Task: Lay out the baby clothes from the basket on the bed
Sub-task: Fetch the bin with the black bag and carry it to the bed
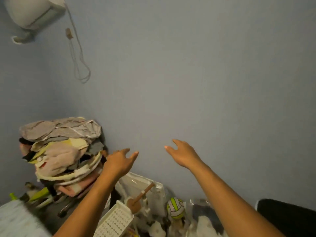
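A tall, leaning pile of baby clothes (59,147) in grey, cream, pink and yellow stands in the corner at the left, heaped over a white basket rim (82,175). My left hand (119,161) is raised just right of the pile, fingers apart, holding nothing. My right hand (183,153) hovers further right in front of the blue wall, also open and empty. The bed shows only as a pale blue corner (18,221) at the bottom left.
Below my arms lies clutter: a white perforated tray (114,221), a wooden toy (138,199), a green-and-white ball (176,208), plastic bags. A green-and-white ride-on toy (37,195) sits under the pile. A black object (289,216) is at the bottom right. A cable (80,53) hangs on the wall.
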